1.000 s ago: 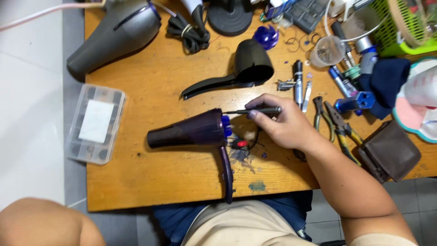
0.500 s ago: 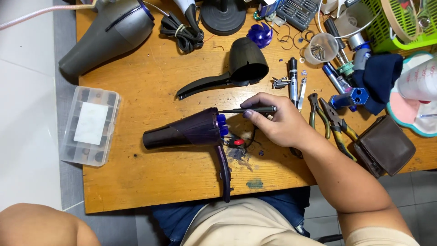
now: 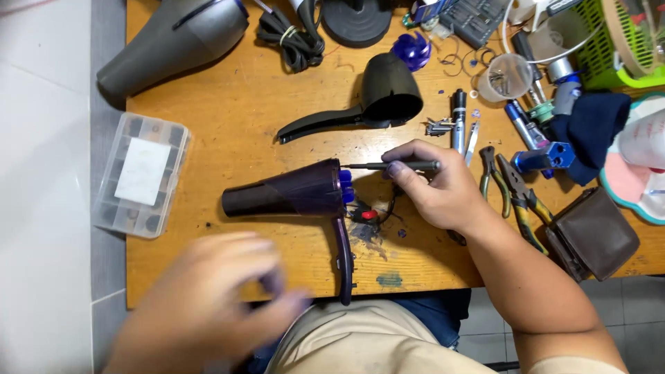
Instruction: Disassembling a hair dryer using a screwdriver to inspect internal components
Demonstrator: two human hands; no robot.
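Note:
A dark purple hair dryer shell (image 3: pixel 287 196) lies on the wooden table (image 3: pixel 235 125), its handle pointing toward me and red and black wires spilling from its open end. My right hand (image 3: pixel 436 187) grips a dark screwdriver (image 3: pixel 395 166), its tip at the shell's open end by the blue part. My left hand (image 3: pixel 208 305) is blurred in the foreground, low at the table's front edge, fingers spread and holding nothing that I can see.
A black dryer shell half (image 3: pixel 377 100) lies behind. A grey dryer (image 3: pixel 173 41) and coiled cord (image 3: pixel 291 34) sit at the back left. A clear parts box (image 3: pixel 142 173) overhangs the left edge. Pliers (image 3: pixel 516 194), a brown pouch (image 3: pixel 596 235) and several tools crowd the right.
My left hand has come up into view at the front left, blurred by motion. My right hand and the screwdriver stay at the dryer's open end.

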